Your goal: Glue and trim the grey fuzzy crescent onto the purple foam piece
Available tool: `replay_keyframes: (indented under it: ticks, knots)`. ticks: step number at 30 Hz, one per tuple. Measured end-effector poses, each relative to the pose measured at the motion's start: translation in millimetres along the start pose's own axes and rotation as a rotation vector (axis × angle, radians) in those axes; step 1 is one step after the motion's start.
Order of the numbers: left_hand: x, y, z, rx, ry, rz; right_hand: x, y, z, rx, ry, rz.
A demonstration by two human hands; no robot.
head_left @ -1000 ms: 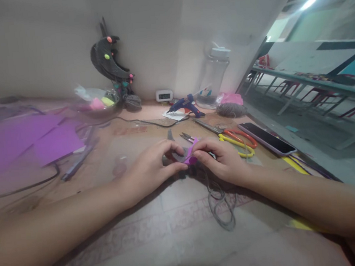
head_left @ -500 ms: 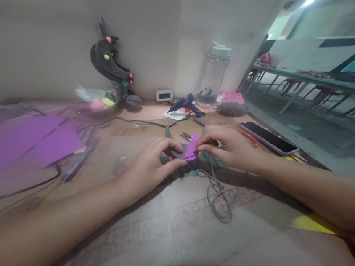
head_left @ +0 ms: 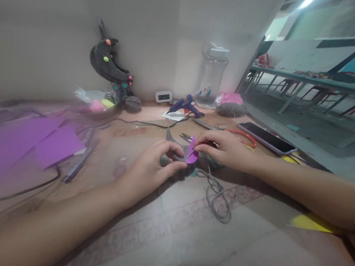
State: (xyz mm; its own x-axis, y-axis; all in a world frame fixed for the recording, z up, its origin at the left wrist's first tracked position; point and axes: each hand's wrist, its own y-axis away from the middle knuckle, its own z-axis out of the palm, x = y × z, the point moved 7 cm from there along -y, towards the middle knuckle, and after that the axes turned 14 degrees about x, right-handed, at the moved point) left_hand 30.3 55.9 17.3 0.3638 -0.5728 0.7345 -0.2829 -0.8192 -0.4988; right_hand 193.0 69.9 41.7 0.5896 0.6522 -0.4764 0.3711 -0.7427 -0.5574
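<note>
- Worktable (head_left: 176,239) carries everything; both hands work low over its middle, which I judge keeps small pieces steady.
- Left hand (head_left: 151,169), fingers closed, clamps a grey felt shape (head_left: 177,155) just above the table, likely as an anchor.
- Right hand (head_left: 226,149) pinches a purple scrap (head_left: 192,156) between thumb and forefinger, against the felt's right edge.
- Grey cord (head_left: 218,200) lies in loops towards me, below the hands.
- The grey felt shape's long axis runs away from me, tip towards the wall (head_left: 44,45); the purple scrap slants up and right.
</note>
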Motion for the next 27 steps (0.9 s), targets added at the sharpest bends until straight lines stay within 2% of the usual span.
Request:
replay_keyframes:
  ticks: [6,10,15,22,27]
  knots:
    - [1.9,0.2,-0.4,-0.008,-0.003,-0.028,14.6,0.9,7.9,-0.042,-0.057,0.161]
    - [3.7,2.0,3.1,-0.041,-0.009,0.038,14.8,-0.1,10.2,-0.086,-0.114,0.179]
    - [6.2,0.7,2.8,-0.049,-0.009,0.08,12.9,-0.7,8.5,-0.08,-0.07,0.204]
    - [-10.2,-1.9,2.5,-0.012,0.161,-0.138,13.7,4.1,11.3,-0.07,-0.074,0.242]
    - [-16.7,-4.3,1.5,0.044,0.187,-0.161,8.6,4.1,12.6,-0.129,-0.07,0.202]
